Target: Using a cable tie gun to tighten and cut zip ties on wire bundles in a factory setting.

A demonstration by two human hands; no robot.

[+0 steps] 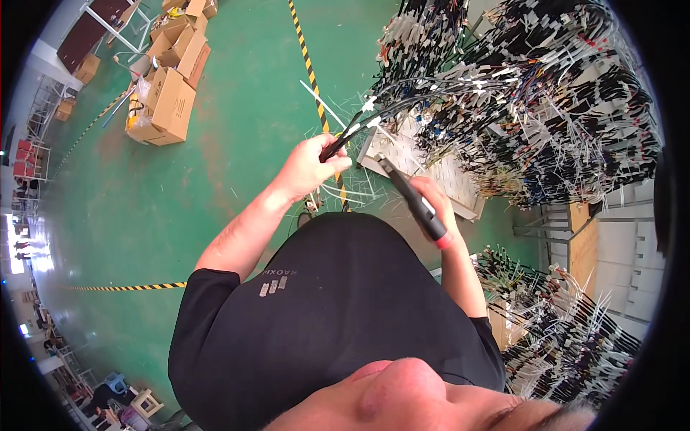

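Observation:
My left hand (305, 169) is closed around a bundle of black cables (368, 121), part of a wiring harness with white connectors. Its far end runs up and right toward the hanging harnesses (503, 86). White cable tie tails stick out near my fingers. In my right hand (435, 195) is a black cable tie gun (411, 195) with a metal nose and a red rear end. The gun's nose points up and left toward the bundle and is apart from it. My right fingers wrap its far side and are partly hidden.
A pale board-like platform (463, 200) stands under the harnesses at right. More harnesses (560, 316) hang at lower right. Loose white tie scraps litter the green floor (244, 108) beside black-and-yellow tape (310, 72). Cardboard boxes (172, 108) stand at upper left.

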